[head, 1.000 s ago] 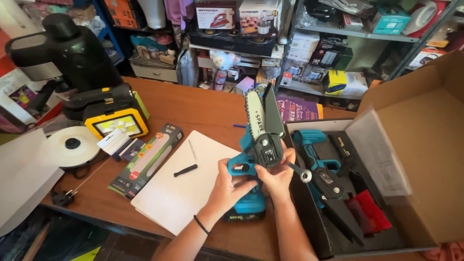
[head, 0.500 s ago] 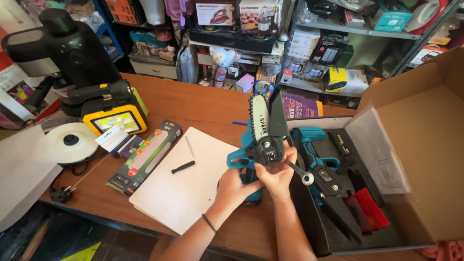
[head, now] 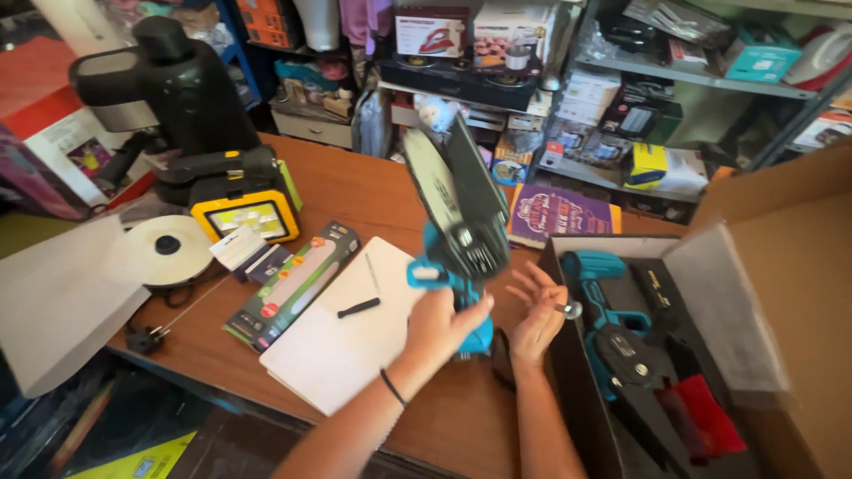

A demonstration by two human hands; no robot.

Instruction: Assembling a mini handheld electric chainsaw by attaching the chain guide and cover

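Left hand (head: pixel 439 324) is wrapped tight around the teal grip of the mini chainsaw (head: pixel 457 235), and it holds the tool up off the wooden table (head: pixel 355 191), the black bar rising from the fist and leaning up and to the left, toward the shelves behind. Right hand (head: pixel 537 315) sits just beside the saw's body, on its right side, palm up and fingers spread, gripping nothing, though a small silvery round part (head: pixel 570 310) rests at its fingertips, too small to make out properly. So the left hand has the saw, the right is the free one, a short reach away. Beyond the saw on that same right side, an open cardboard box (head: pixel 799 266) holds a second teal tool (head: pixel 612 328) in a black tray. Left of the saw, a white sheet (head: pixel 342 346) with a black marker (head: pixel 358 308) on it, then a long green package (head: pixel 293 284). The saw's underside and the left palm are hidden.
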